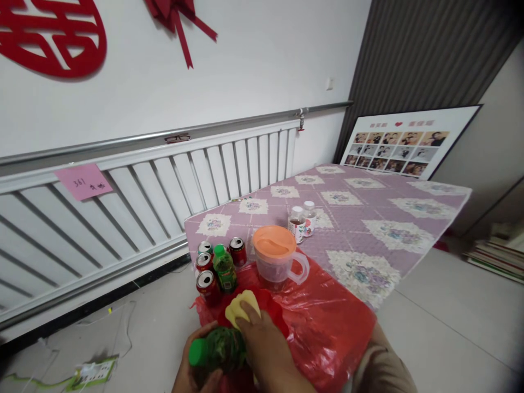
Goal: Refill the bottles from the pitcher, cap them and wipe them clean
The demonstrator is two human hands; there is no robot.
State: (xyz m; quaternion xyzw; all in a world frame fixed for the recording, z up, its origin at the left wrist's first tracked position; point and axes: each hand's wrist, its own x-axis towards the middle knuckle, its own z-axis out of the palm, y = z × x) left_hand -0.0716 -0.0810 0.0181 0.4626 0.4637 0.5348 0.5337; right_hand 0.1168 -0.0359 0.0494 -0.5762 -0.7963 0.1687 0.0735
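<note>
My left hand (184, 357) is wrapped round a green-capped plastic bottle (225, 345), tilted on its side with its cap to the left. In my right hand (266, 341) a yellow sponge (242, 307) is pinched, just above the bottle's far side. Beneath both hands lies a red basin (278, 314), partly hidden by them. Behind it stand another green-capped bottle (225, 268), upright, and several opened drink cans (207, 286). A clear pitcher (273, 267) with an orange lid stands to their right.
A red plastic sheet (327, 311) covers the near part of the table, over a purple flowered tablecloth (303, 191). Two small white-capped jars (297, 225) stand behind the pitcher. A white radiator (164, 188) runs along the wall; a photo board (393, 136) leans at the back right.
</note>
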